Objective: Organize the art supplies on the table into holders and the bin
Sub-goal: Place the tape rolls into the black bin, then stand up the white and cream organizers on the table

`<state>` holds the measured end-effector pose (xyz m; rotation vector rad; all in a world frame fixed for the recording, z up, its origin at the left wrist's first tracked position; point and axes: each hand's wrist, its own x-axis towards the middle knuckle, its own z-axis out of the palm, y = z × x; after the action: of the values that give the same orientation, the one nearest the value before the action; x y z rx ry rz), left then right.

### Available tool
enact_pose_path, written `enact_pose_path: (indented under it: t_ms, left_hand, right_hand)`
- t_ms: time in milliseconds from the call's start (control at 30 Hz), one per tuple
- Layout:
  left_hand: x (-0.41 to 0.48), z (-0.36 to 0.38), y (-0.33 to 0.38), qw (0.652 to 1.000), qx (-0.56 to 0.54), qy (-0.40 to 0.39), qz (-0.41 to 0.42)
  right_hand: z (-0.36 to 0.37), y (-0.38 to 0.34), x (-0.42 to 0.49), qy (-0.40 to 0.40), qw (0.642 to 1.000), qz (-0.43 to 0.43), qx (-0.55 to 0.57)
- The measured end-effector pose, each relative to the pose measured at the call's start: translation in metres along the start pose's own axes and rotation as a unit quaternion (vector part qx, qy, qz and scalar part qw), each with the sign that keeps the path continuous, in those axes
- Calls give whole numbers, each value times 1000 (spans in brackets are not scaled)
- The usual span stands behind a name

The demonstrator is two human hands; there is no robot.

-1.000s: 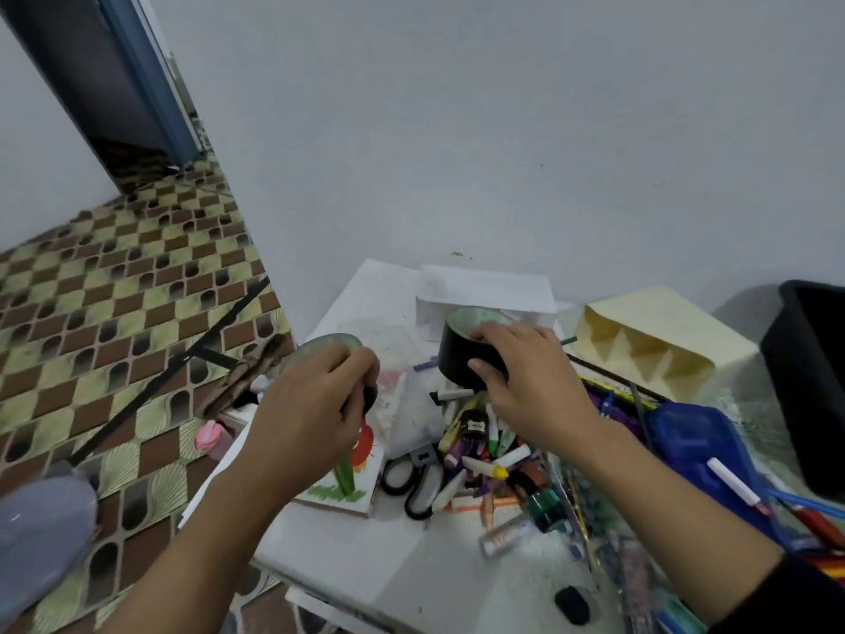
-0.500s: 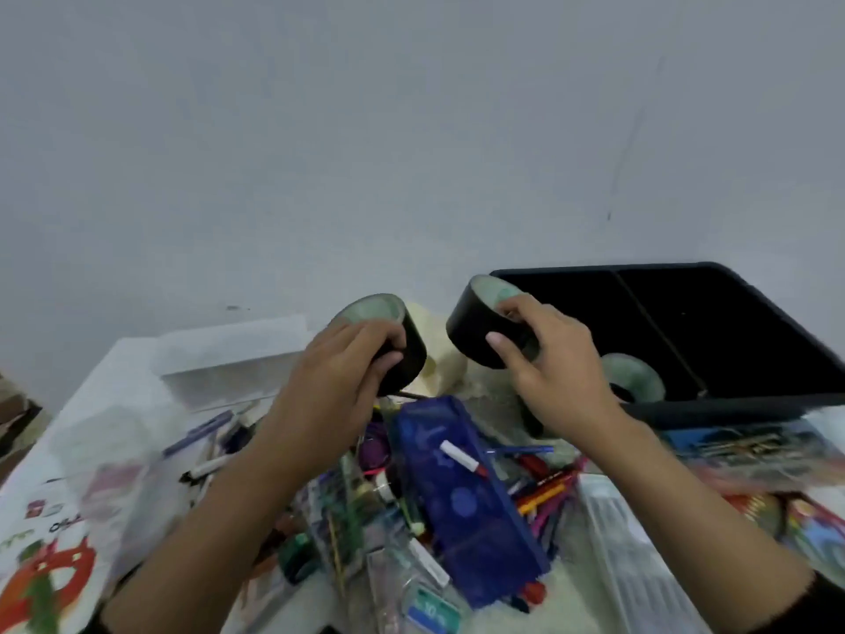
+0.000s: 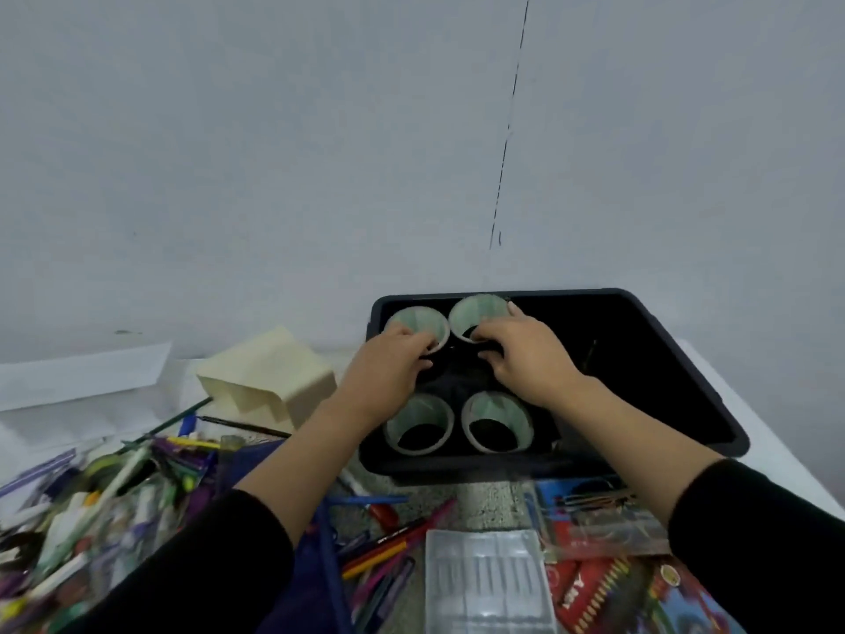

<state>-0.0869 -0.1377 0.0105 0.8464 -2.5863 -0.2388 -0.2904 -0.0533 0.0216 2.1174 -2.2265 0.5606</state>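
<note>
in the bin, left hand pinches the left tape roll, right hand the right tape roll, two stowed rolls just behind both grips; pens unsorted.

A white table fills the lower frame. At upper centre-right a black bin stands on it; just to the bin's left a cream holder lies tipped over. A white paper sheet lies at far left. A heap of pens and markers covers the lower left, a clear plastic tray lies at bottom centre, and a red crayon pack lies beside it
</note>
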Motion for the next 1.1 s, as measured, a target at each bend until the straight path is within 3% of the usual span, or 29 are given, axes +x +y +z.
enact_pose_path:
  t_ms: [267, 433, 600, 767, 933, 1100]
  left_hand:
    - [10, 26, -8, 987, 79, -130, -40]
    - [13, 18, 0, 982, 69, -169, -44]
    - [-13, -17, -3, 996, 34, -66, -48]
    - [-77, -67, -23, 987, -22, 66, -143]
    - [-164, -112, -58, 968, -28, 113, -224]
    - [-250, -149, -123, 944, -4, 139, -299]
  right_hand:
    - [14, 6, 2, -151, 981, -38, -113]
    - [11, 0, 4, -165, 981, -27, -100]
    - [4, -32, 2, -35, 998, -43, -16]
    - [9, -97, -11, 16, 985, -75, 157]
    - [23, -171, -17, 14, 963, -113, 242]
    - [51, -252, -6, -33, 952, -162, 258]
